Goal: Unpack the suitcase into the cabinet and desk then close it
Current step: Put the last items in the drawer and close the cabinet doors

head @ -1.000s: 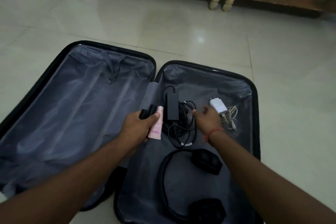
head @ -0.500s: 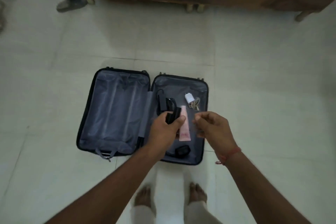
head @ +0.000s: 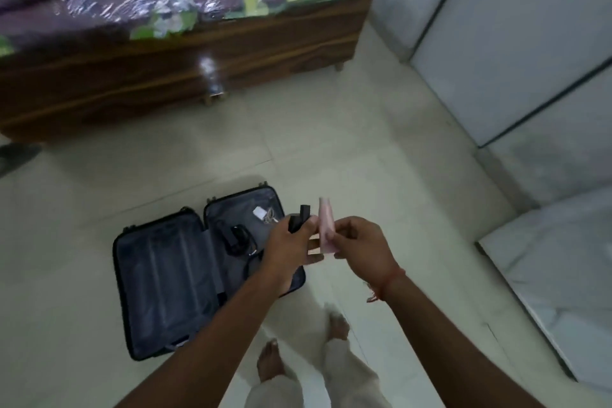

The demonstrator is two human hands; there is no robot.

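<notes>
Pink tube [head: 326,225] sits pinched in my right fingers [head: 344,235]; left fingers [head: 306,230] curl round black pieces [head: 299,220], freeing both for carrying. The suitcase [head: 159,275] lies open at nine o'clock, cables [head: 238,238] inside.

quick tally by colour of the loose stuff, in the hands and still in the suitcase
Black: 2, the small black item held by the left hand, and the black adapter with its cable in the suitcase.
Pink: 1, the pink tube pinched by the right hand.
White: 1, the white charger in the suitcase.
Total: 4. Anything behind the arms is hidden.
</notes>
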